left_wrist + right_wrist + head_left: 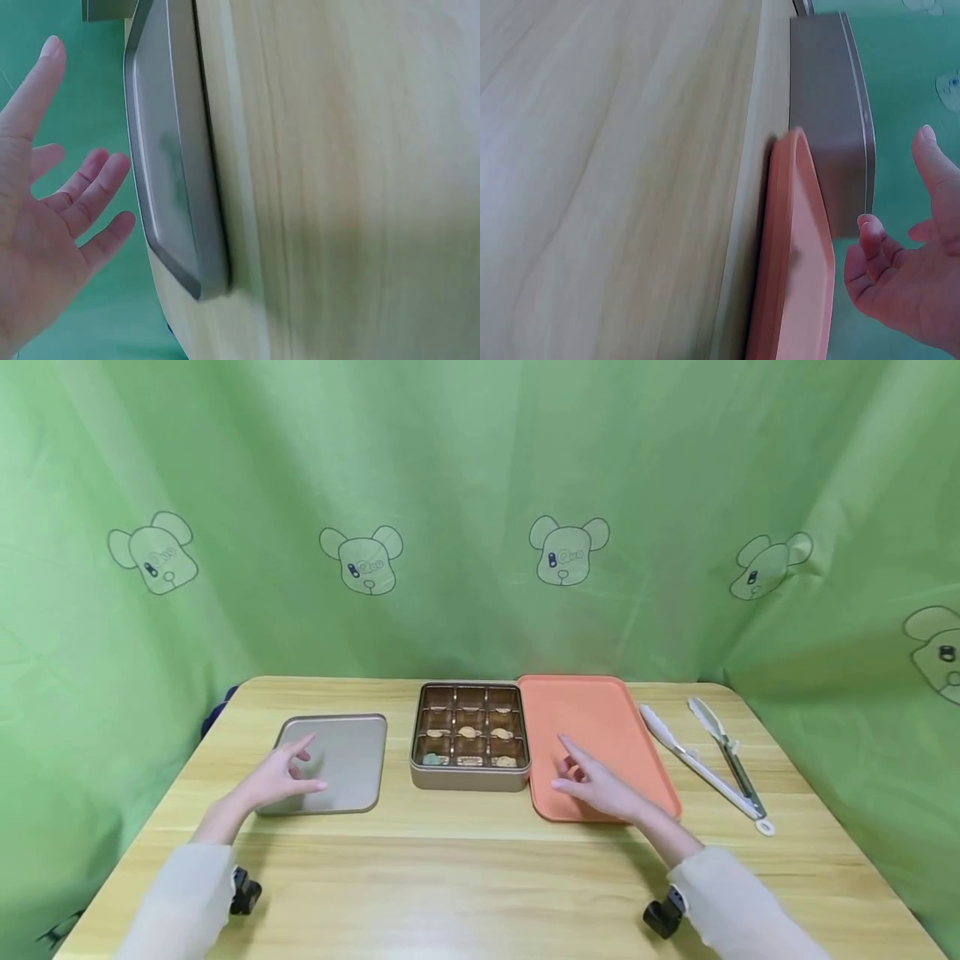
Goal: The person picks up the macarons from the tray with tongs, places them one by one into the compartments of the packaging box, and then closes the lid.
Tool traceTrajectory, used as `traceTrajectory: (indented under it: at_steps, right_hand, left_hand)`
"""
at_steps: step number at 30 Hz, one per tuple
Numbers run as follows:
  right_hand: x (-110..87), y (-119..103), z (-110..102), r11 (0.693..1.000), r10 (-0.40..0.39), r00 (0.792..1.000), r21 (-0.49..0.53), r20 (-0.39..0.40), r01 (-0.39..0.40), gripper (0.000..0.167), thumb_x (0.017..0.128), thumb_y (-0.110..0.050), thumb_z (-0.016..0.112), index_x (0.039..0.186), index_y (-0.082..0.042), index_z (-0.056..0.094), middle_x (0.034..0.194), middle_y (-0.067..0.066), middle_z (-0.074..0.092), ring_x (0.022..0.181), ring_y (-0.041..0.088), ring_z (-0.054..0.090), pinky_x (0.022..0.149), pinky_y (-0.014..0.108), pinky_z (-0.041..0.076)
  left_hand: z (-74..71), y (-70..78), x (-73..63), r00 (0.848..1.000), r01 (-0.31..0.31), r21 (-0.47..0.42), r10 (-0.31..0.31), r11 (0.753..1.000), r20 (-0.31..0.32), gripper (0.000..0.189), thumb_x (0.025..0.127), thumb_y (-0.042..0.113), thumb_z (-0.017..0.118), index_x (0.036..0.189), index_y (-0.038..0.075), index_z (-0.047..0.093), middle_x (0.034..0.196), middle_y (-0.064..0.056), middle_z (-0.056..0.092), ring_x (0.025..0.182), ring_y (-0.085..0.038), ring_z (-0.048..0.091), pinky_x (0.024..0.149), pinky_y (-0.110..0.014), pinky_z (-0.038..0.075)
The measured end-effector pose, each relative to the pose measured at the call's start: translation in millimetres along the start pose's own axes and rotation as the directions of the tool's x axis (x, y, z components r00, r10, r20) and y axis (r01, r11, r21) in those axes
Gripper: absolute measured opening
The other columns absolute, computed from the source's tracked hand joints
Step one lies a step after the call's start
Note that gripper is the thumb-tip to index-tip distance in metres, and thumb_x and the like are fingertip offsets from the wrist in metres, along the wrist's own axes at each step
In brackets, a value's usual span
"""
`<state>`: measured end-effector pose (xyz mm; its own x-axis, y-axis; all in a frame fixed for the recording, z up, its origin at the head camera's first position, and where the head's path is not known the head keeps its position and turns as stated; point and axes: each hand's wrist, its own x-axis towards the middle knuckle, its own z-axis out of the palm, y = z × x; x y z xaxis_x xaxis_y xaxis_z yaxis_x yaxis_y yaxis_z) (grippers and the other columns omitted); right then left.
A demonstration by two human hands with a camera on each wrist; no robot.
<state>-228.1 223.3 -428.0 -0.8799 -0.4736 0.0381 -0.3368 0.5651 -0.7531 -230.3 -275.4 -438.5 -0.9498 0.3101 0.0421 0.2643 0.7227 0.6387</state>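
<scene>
Over the left part of a shallow grey metal lid (348, 760), my left hand (279, 777) hovers with fingers spread and nothing held. The left wrist view has this hand (56, 217) beside the lid's raised rim (196, 165). My right hand (596, 783) is above a coral-pink tray (577, 710), index finger extended, the others loosely bent, holding nothing. Between the hands stands a grey metal tin (470, 779) with a brown divided insert (471, 697). Small tan cookies (468, 732) and one bluish-green piece (432, 759) sit in its middle and front compartments.
Tongs (701, 768) with pale tips lie spread on the table right of the coral tray, near the right edge. The wooden table (450, 893) ends at a green curtain (465, 627) with printed bear heads behind it.
</scene>
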Motion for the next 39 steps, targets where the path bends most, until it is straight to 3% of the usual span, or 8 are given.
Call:
traceTrajectory:
  at_steps: [5,12,18,21,25,30,35,39]
  right_hand:
    - [11.0,-12,15,0.999,-0.022,0.999,0.039,0.045,0.021,0.079,0.089,-0.019,0.059,0.143,0.007,0.008,0.101,0.018,0.051,0.085,0.018,0.048,0.075,0.025,0.044]
    - [26.2,-34,35,0.998,-0.052,0.993,0.031,0.107,0.049,0.082,0.088,-0.024,0.06,0.145,0.001,0.007,0.089,0.005,0.06,0.079,0.013,0.054,0.076,0.025,0.047]
    - [40.1,-52,49,0.993,-0.034,0.988,0.114,0.15,0.017,0.083,0.087,-0.02,0.061,0.147,-0.009,0.005,0.089,0.011,0.065,0.083,0.02,0.059,0.08,0.029,0.049]
    - [46.0,-58,59,0.989,-0.052,0.982,0.146,0.179,0.026,0.083,0.087,-0.018,0.061,0.147,-0.009,0.004,0.092,0.013,0.065,0.086,0.025,0.06,0.079,0.028,0.05]
    - [54.3,-66,71,0.988,-0.108,0.973,0.132,0.206,0.081,0.081,0.088,-0.016,0.06,0.146,-0.004,0.005,0.091,0.011,0.067,0.084,0.027,0.062,0.076,0.025,0.05]
    - [68.9,-80,91,0.979,-0.144,0.959,0.174,0.244,0.103,0.08,0.087,-0.014,0.06,0.146,-0.001,0.006,0.092,0.014,0.066,0.084,0.031,0.062,0.074,0.023,0.051]
    - [85.1,-95,117,0.963,-0.167,0.935,0.256,0.312,0.086,0.081,0.088,-0.014,0.059,0.146,-0.003,0.004,0.093,0.019,0.064,0.082,0.036,0.061,0.075,0.034,0.053]
    - [95.6,-103,136,0.96,-0.15,0.93,0.273,0.336,0.056,0.079,0.088,-0.014,0.059,0.146,-0.004,0.006,0.091,0.015,0.064,0.078,0.034,0.061,0.071,0.038,0.054]
  left_hand:
    - [-3.9,-5.2,-7.4,1.0,0.006,0.017,-0.005,1.0,-0.018,0.088,0.074,0.024,0.075,0.138,-0.011,0.024,0.108,-0.032,0.05,0.077,-0.025,0.058,0.066,-0.032,0.051]
    - [-11.2,-15.7,-21.6,0.999,0.036,0.017,-0.035,0.999,-0.032,0.088,0.073,0.022,0.075,0.135,-0.015,0.025,0.103,-0.03,0.05,0.075,-0.025,0.054,0.064,-0.03,0.047]
    - [-16.1,-26.8,-30.4,0.998,0.004,0.075,0.001,0.997,-0.065,0.087,0.071,0.023,0.077,0.13,-0.02,0.03,0.088,-0.02,0.053,0.064,-0.017,0.043,0.057,-0.025,0.041]
    - [-16.0,-31.8,-32.7,0.997,-0.002,0.073,0.008,0.997,-0.079,0.085,0.07,0.021,0.078,0.129,-0.021,0.032,0.085,-0.018,0.056,0.065,-0.017,0.046,0.057,-0.025,0.042]
    - [-14.9,-35.4,-32.9,0.997,-0.012,0.033,0.014,0.999,-0.076,0.084,0.069,0.019,0.078,0.13,-0.018,0.033,0.09,-0.026,0.061,0.078,-0.028,0.056,0.068,-0.037,0.05]
    - [-14.3,-33.4,-33.0,0.998,0.027,0.015,-0.027,1.0,-0.059,0.09,0.07,0.023,0.077,0.133,-0.018,0.027,0.105,-0.036,0.055,0.096,-0.041,0.05,0.083,-0.057,0.043]
    - [-16.0,-33.1,-38.3,0.993,0.105,0.033,-0.103,0.994,-0.048,0.096,0.069,0.026,0.078,0.134,-0.018,0.023,0.11,-0.042,0.041,0.097,-0.043,0.041,0.082,-0.06,0.041]
    - [-15.2,-35.7,-41.1,0.989,0.147,0.041,-0.147,0.988,-0.015,0.1,0.069,0.03,0.077,0.136,-0.017,0.019,0.117,-0.046,0.029,0.101,-0.05,0.039,0.084,-0.065,0.037]
